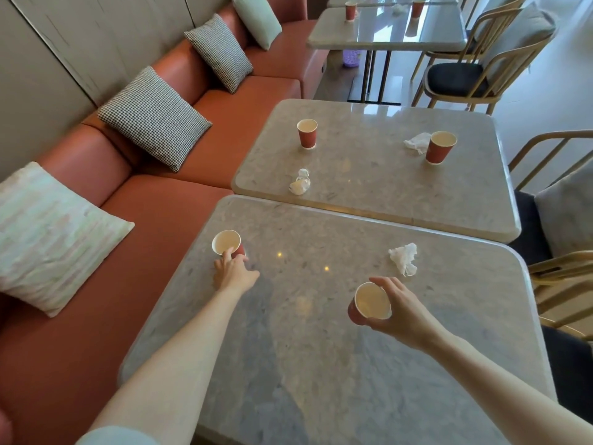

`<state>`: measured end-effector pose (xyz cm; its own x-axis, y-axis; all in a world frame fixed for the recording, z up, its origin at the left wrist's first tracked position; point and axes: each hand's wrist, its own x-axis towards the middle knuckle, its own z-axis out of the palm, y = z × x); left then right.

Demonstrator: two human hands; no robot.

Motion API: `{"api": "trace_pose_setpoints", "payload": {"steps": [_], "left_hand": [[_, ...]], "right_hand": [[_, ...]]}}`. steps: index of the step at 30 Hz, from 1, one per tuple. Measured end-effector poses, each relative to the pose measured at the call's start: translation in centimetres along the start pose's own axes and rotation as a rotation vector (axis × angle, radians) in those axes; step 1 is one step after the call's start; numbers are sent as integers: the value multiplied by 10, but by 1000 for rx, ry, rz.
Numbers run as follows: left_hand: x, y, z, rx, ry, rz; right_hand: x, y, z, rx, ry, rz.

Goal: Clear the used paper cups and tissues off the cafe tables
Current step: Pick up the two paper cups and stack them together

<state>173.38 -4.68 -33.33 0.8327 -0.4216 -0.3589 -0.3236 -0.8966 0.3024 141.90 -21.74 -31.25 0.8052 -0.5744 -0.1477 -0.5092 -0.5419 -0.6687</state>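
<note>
A rust-red bench (179, 220) with cushions (154, 117) runs up the left side, from 8 o'clock to 12 o'clock. Beside it stands the near table (321, 348), filling the lower middle.

The left hand (233, 271) reaches to the table's 10 o'clock corner, its grip closing narrow round the left cup (226, 243), fingers touching the red wall just below the rim. That cup tilts a little and looks empty; whether it is off the table cannot be told.

At 4 o'clock from it, the right hand (398, 311) has a full grip on the right cup (370, 303), held above the table and tipped so its pale inside faces up. Just past that hand, at 1 o'clock, lies the near tissue (403, 257), crumpled on the table.

The far table (369, 187) butts against the near one. On it, left to right: a crumpled wad (300, 183) near the front edge, a back cup (307, 133) upright at 12 o'clock from the wad, then a far tissue (417, 142) touching or just beside the corner cup (440, 150). Chairs (462, 75) line the right side. A third table (385, 27) at the top carries two more distant cups (350, 11).
</note>
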Motion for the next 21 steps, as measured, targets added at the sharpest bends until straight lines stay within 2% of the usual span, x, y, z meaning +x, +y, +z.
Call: {"api": "trace_pose_setpoints", "payload": {"steps": [7, 15, 21], "left_hand": [[8, -1, 3, -65, 21, 16], [-2, 11, 2, -263, 226, 194], [-25, 26, 10, -339, 245, 278]], "right_hand": [[-1, 5, 0, -14, -2, 12], [-2, 6, -1, -6, -11, 32], [-7, 1, -3, 15, -3, 48]]}}
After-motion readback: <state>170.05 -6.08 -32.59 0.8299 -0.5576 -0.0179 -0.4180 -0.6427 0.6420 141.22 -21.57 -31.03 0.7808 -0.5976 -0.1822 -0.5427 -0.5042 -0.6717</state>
